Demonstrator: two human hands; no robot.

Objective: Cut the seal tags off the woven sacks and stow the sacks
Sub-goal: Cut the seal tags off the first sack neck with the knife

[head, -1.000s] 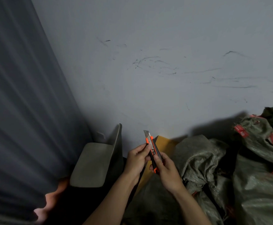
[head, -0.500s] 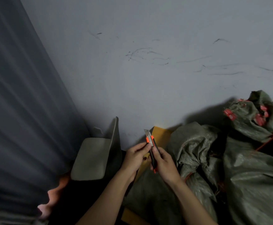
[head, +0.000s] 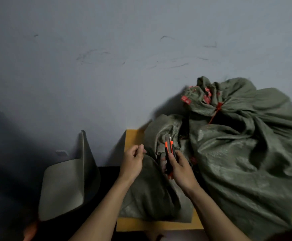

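a grey chair (head: 63, 185) stands at 8 o'clock, the left hand (head: 133, 162) at 6 o'clock curls its fingers, around what i cannot tell, the right hand (head: 181, 169) beside it grips an orange knife (head: 169, 150) above a woven sack (head: 150, 193), with red seal tags (head: 207, 96) at 2 o'clock.

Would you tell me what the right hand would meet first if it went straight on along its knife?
Probably the crumpled folds of the nearer sack, just past the knife that the right hand grips; depth is unclear.
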